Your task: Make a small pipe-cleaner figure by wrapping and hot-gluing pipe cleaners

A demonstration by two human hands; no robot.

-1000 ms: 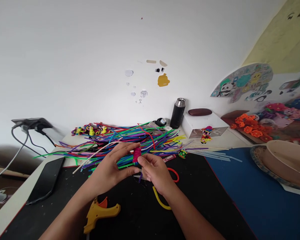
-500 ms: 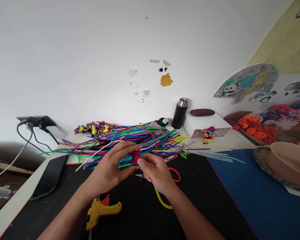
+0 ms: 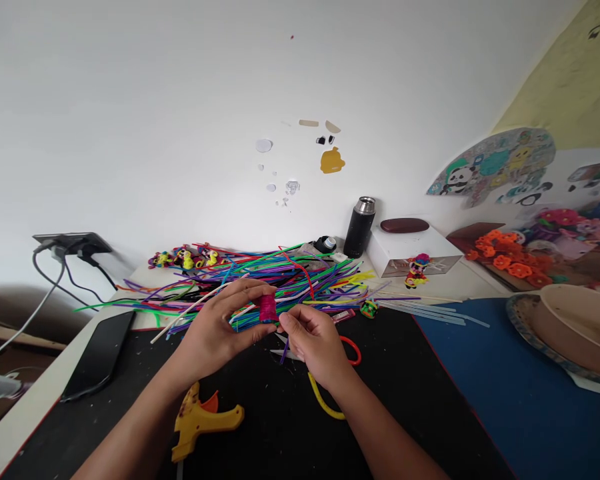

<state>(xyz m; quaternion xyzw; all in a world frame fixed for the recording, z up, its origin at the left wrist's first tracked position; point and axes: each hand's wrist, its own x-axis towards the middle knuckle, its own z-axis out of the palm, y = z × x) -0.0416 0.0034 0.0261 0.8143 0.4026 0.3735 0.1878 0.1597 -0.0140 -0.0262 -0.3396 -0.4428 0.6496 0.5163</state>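
My left hand [image 3: 219, 325] pinches a small coil of magenta pipe cleaner [image 3: 267, 308] between thumb and fingers, just above the black mat [image 3: 260, 427]. A long white pipe cleaner [image 3: 190, 312] runs from under that hand toward the left. My right hand [image 3: 314, 341] sits close to the coil's right side, fingertips curled near its lower end; whether it touches the coil I cannot tell. Behind both hands lies a wide heap of coloured pipe cleaners [image 3: 280, 277].
A yellow glue gun [image 3: 203, 419] lies near my left forearm; a yellow pipe cleaner [image 3: 323, 400] and a red loop [image 3: 351, 348] lie by my right wrist. A black phone [image 3: 99, 353] is at left, a black flask [image 3: 359, 227] and white box [image 3: 410, 250] at the back, a basket [image 3: 565, 327] at right.
The magenta coil has been turned in my left hand and sits slightly higher. My right hand's fingers have slipped down from the coil's side toward its lower end.
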